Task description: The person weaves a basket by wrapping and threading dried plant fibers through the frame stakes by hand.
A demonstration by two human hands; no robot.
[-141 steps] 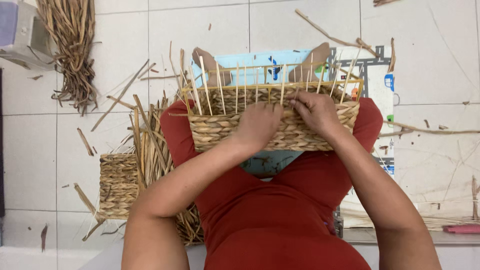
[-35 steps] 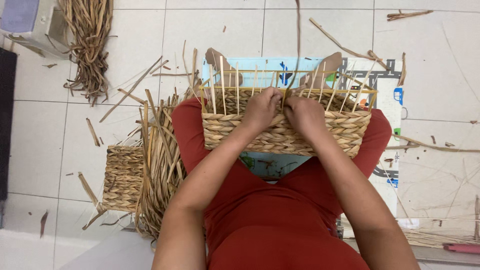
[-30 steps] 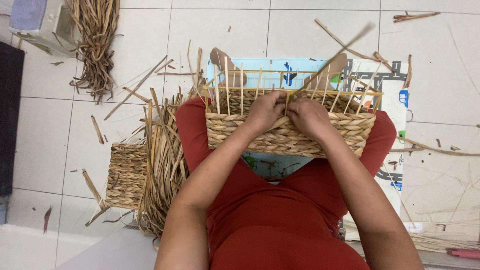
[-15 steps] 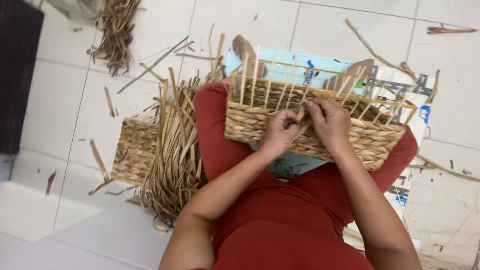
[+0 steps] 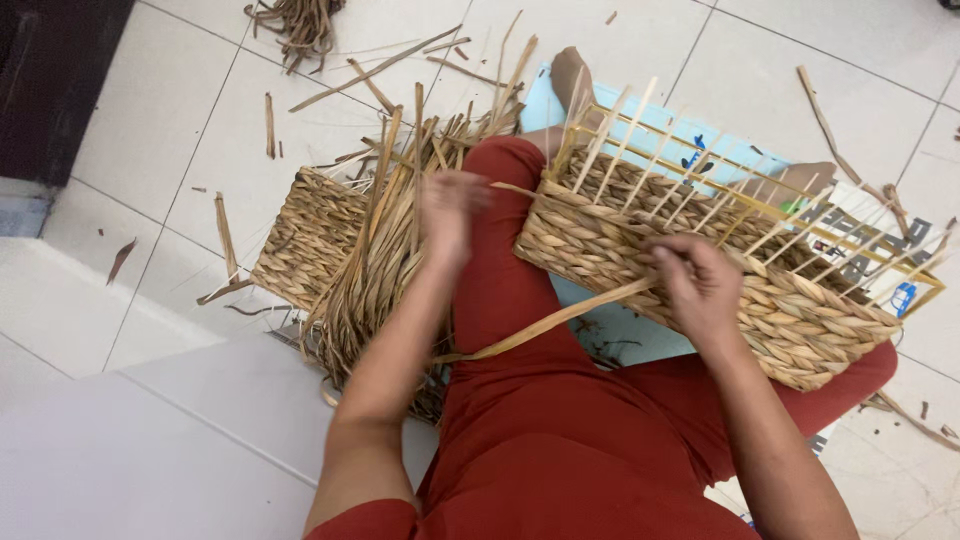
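The person is sitting on a white tiled floor [image 5: 170, 130], and the half-woven basket [image 5: 700, 270] is lying across the lap, on the red trousers [image 5: 540, 400]. The basket is rectangular, with a thin yellow frame [image 5: 760, 190] and pale upright stakes standing above the braided wall; its top edge is open and unfinished. The braid is thick, rough and straw-coloured.

The right hand [image 5: 700, 285] is resting on the near wall of the basket, with its fingers curled and pinching one flat dried strand [image 5: 545, 325]. This strand is running from the fingers down and to the left over the thigh. The left hand [image 5: 448, 215] is hovering away from the basket, just above the loose bundle of dried leaves [image 5: 385, 230] beside the left thigh. It is blurred; the fingers seem half open, and I cannot tell if they are holding anything.

Behind the bundle a second, smaller woven piece [image 5: 305, 235] is lying on the tiles. A light blue mat [image 5: 640, 120] is under the basket, and two bare feet are showing at its far side. Broken leaf pieces [image 5: 225, 235] are scattered on the floor. To the left the tiles are more free, until a dark edge [image 5: 50, 80] at the upper corner.
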